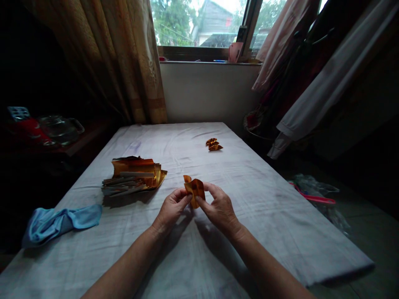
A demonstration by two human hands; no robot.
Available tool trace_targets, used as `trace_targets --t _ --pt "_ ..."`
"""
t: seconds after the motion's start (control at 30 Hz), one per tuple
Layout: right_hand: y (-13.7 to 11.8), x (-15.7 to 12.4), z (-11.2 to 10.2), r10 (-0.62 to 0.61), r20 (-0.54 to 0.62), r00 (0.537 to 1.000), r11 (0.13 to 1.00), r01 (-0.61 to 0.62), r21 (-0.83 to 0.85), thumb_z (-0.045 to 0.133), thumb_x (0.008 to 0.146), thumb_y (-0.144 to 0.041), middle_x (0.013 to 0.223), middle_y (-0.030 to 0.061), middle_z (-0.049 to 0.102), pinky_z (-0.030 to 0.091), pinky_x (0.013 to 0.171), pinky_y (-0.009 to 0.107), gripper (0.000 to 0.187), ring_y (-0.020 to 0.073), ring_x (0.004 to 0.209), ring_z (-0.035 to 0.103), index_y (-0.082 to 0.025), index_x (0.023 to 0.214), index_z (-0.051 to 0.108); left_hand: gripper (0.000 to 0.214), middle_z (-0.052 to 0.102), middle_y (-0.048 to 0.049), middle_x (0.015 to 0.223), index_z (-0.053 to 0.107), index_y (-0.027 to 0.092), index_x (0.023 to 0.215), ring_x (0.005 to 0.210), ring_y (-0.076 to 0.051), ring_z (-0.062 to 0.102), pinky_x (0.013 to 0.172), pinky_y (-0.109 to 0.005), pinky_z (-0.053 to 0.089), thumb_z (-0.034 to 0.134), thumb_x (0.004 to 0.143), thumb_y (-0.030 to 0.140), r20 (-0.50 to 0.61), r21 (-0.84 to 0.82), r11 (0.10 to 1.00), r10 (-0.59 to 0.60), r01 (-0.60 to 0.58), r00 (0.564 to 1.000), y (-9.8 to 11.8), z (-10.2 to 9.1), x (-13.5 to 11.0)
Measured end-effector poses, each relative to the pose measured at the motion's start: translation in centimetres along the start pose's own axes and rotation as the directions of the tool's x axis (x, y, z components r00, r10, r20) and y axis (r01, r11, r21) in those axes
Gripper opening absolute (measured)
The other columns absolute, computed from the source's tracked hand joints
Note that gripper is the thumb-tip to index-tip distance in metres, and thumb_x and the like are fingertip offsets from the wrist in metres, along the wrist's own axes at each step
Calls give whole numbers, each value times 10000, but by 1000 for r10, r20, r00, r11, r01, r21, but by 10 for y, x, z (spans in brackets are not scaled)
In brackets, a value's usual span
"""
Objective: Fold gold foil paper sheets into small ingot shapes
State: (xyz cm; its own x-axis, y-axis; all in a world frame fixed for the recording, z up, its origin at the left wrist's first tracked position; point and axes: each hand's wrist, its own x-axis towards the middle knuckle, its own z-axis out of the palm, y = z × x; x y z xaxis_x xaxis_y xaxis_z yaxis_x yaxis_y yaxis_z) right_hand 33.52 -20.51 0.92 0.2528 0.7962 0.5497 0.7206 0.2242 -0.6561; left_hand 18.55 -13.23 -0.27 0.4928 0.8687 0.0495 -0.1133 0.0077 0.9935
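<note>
Between my two hands is a sheet of shiny gold paper (196, 189), bent into a curve and raised a little above the cloth. My left hand (173, 206) pinches its left lower edge between thumb and fingers. On the other side, my right hand (219, 207) grips the right edge, thumb in front and fingers behind. To the left lies a loose stack of gold paper sheets (137, 174), some curled, some showing dull grey sides. Farther back are several small folded gold paper pieces (214, 145), grouped close together.
A white cloth (249, 249) covers the table. Near its left edge lies a crumpled blue cloth (62, 224). A glass jug (60, 128) stands on a dark side table. Clothes (307, 95) hang at the right, above a pink-rimmed item (318, 199) holding clear plastic. A pink cup (235, 52) sits on the windowsill.
</note>
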Motion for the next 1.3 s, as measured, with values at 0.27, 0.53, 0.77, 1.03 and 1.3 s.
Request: trace_targets --t 0.27,0.53,0.77,1.03,1.3 --pt "-3 4 -1 -278 27 960 940 278 -197 515 967 -253 775 31 698 419 699 315 185 193 753 620 -220 894 682 351 704 -57 830 776 186 802 815 -193 630 789 -289 481 801 709 524 -11 131 988 82 -80 997 -5 -13 5" --pt "1 -1 7 -309 -9 951 929 300 -218 548 937 -246 1083 100 707 460 829 340 276 223 977 627 -183 1195 621 302 685 -42 812 745 187 784 828 -188 610 821 -293 473 782 724 480 12 182 977 112 -112 994 -3 -15 -2" --pt "-3 -1 4 -291 83 953 924 303 -232 573 881 -259 974 61 732 445 820 357 183 229 914 631 -226 1011 697 386 623 -4 696 708 177 855 657 -145 583 639 -253 475 742 740 543 -12 166 985 51 -49 999 -5 -16 -4" --pt "-2 -2 10 -307 110 945 919 325 -225 565 911 -364 964 48 747 420 829 351 195 221 926 640 -237 980 697 319 621 -3 650 626 168 723 603 -134 583 561 -221 454 744 732 464 16 215 977 -11 7 1000 -2 -19 -5" --pt "-6 -3 4 -372 183 910 778 414 -474 588 917 -232 872 46 730 367 800 374 91 223 840 594 -219 881 670 649 573 -126 1314 460 224 1397 989 -223 665 700 -308 560 665 786 300 -104 551 828 187 -99 977 -5 -34 -25"
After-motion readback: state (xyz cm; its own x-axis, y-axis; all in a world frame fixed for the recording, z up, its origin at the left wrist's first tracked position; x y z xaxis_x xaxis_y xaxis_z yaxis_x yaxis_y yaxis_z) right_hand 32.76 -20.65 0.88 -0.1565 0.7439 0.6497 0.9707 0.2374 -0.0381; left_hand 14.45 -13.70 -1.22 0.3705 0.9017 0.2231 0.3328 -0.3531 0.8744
